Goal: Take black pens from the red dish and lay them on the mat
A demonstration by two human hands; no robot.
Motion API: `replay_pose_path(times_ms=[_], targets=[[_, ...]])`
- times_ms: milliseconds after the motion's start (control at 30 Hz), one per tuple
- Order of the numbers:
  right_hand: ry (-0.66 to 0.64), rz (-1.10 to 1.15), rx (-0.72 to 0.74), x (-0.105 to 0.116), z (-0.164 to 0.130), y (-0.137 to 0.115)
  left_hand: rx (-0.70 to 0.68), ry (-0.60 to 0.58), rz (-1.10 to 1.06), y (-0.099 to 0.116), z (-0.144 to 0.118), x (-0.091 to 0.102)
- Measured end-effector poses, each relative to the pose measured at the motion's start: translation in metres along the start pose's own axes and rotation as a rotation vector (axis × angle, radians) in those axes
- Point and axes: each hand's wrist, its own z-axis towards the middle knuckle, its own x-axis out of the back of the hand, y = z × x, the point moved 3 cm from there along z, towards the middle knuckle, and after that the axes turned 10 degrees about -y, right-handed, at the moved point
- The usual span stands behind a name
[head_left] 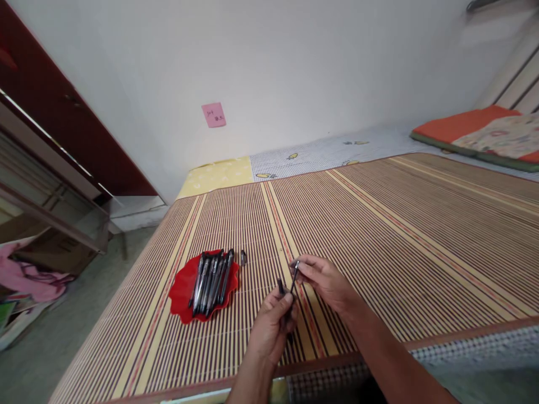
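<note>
Scene: a bed covered by a striped bamboo mat (379,224), both hands at work low in the centre of the frame.
Left hand (272,325): closed round a short dark pen barrel (281,287), whose end pokes up above the curled fingers; grip snug, no gap showing.
Right hand (326,280): thumb and fingertips pinched narrow on a thin pen refill (294,279), which slants down toward the left hand.
Where the pieces sit: just above the mat, bottom centre, the refill's lower end right beside the barrel; whether they touch, I cannot tell.
Handling, refill: looks light and thin, probably bends if squeezed mid-length, so a fingertip pinch near the upper end, as here, seems the sound hold.
Handling, barrel: looks like stiff, smooth plastic, likely a bit slippery; a full wrap of the fingers suits it.
Red plate (179,294): left of the hands, lower left of centre, scalloped rim, lying on the mat.
Pens (213,278): a bunch of dark ones side by side on the plate, tips pointing away.
Small dark part (243,257): loose on the mat just right of the plate.
Wall: pink sticky note (214,114), upper centre.
</note>
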Motion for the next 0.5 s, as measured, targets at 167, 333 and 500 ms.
replay_pose_path(times_ms=[167,333,500], targets=[[0.003,-0.016,0.025,-0.005,0.000,-0.004,-0.074,0.031,0.084,-0.001,0.001,0.003],[0.039,-0.036,0.005,-0.015,-0.001,-0.007,-0.078,0.038,0.108,0.001,0.001,0.000],[0.121,-0.034,-0.010,-0.019,0.000,-0.004,-0.045,0.076,0.161,0.001,0.000,-0.003]])
